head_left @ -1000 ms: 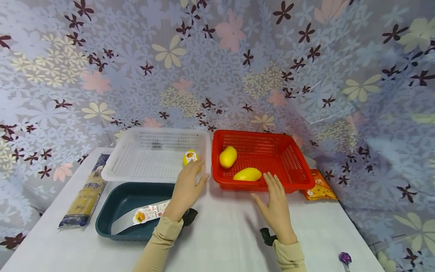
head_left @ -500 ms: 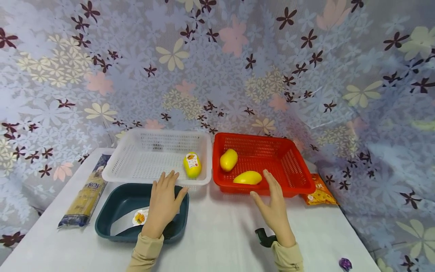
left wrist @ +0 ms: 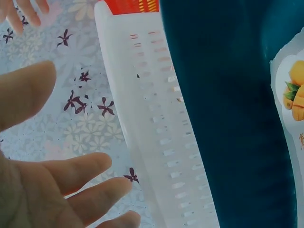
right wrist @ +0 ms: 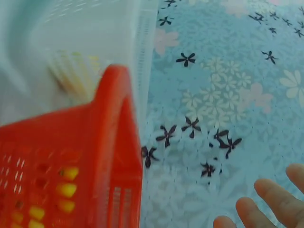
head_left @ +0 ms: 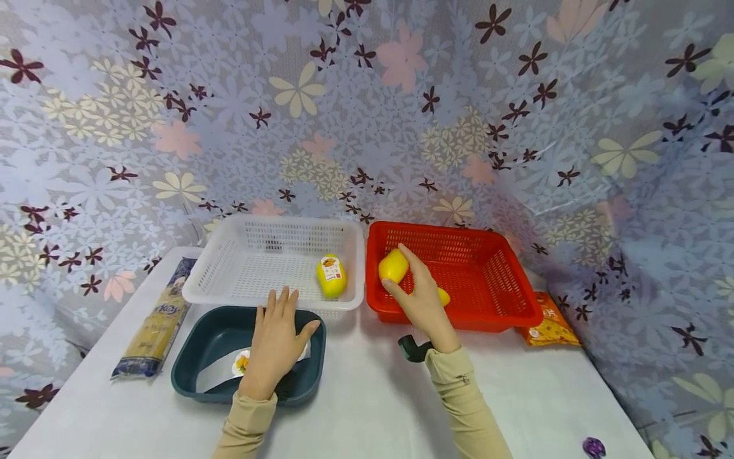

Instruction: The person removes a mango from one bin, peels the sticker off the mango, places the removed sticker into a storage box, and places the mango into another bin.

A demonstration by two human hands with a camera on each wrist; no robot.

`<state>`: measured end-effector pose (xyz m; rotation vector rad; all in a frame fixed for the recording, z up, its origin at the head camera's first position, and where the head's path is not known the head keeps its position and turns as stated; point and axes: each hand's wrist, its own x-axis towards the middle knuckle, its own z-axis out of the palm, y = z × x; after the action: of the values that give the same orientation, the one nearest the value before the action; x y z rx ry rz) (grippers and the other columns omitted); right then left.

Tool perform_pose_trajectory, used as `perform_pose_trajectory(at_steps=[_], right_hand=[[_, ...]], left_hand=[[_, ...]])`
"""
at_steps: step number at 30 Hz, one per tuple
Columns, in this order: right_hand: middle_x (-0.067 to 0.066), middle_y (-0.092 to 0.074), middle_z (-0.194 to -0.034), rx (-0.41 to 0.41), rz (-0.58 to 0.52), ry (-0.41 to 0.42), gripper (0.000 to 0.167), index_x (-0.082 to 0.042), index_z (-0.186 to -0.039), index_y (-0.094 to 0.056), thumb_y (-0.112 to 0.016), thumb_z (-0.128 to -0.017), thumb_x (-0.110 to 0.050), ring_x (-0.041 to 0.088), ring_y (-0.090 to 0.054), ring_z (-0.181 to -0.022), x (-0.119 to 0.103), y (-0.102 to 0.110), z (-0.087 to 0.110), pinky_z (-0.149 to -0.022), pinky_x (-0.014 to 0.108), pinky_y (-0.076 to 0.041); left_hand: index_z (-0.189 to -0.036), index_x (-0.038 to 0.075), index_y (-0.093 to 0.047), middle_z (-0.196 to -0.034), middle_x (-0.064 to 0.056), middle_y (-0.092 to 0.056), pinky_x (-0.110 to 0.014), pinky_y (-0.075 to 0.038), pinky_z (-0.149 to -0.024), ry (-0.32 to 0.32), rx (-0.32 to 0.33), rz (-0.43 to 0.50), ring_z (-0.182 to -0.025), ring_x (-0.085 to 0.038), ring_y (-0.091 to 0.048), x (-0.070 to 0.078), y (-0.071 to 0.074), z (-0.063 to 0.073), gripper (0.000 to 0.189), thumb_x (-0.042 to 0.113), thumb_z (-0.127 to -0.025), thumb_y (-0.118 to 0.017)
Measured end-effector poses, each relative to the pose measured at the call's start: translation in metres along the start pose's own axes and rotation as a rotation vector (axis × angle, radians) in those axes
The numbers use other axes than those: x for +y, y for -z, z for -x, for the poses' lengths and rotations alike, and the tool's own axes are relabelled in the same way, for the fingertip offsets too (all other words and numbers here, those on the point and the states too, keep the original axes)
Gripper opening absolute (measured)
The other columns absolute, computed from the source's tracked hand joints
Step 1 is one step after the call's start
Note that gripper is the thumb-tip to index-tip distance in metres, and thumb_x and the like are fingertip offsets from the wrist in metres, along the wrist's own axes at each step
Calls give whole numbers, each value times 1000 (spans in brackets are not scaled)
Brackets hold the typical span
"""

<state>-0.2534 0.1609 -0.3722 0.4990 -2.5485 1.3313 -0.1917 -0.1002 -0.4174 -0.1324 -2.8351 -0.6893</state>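
My left hand (head_left: 275, 347) hovers over the dark teal tray (head_left: 186, 341), fingers straight and holding nothing. Under it, partly covered, lies a strip of paper labels (head_left: 215, 373) with a mango picture. My right hand (head_left: 424, 303) reaches over the front of the red basket (head_left: 476, 323). Its thumb and forefinger are spread beside a yellow mango (head_left: 392, 266); whether they touch it I cannot tell. A second mango (head_left: 444, 297) is mostly hidden behind that hand. In the white basket (head_left: 197, 280), at its right end, sits a mango with a label on it (head_left: 331, 284).
On the left lies a long yellow-and-blue packet (head_left: 155, 328). An orange snack bag (head_left: 550, 322) rests against the red basket's right side. A small purple-wrapped item (head_left: 594, 447) is near the front right. A floral curtain (head_left: 355, 115) hangs behind the white table (head_left: 367, 408).
My left hand has drawn back from the labelled mango in the white basket and moved left over the teal tray. My right hand has moved left to the mango in the red basket.
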Motion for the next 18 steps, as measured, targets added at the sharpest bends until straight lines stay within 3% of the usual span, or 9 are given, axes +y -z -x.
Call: perform_pose_trajectory(at_steps=[5, 18], right_hand=[[6, -33, -157, -38, -60, -15, 71, -19, -153, -29, -64, -93, -33, 32, -35, -142, 0, -10, -24, -115, 54, -31], [9, -37, -155, -103, -112, -22, 66, -14, -151, -32, -62, -95, -30, 30, -36, -142, -3, -32, -60, -114, 49, -35]], left_hand=[[-149, -5, -28, -157, -27, -21, -68, -11, -115, 5, -35, 1, -146, -48, -10, -2, 0, 0, 78, 42, -95, -58], [-149, -6, -27, -157, -29, -19, -64, -11, -117, 6, -51, -3, -147, -48, -9, -8, -1, -1, 79, 42, -95, -58]])
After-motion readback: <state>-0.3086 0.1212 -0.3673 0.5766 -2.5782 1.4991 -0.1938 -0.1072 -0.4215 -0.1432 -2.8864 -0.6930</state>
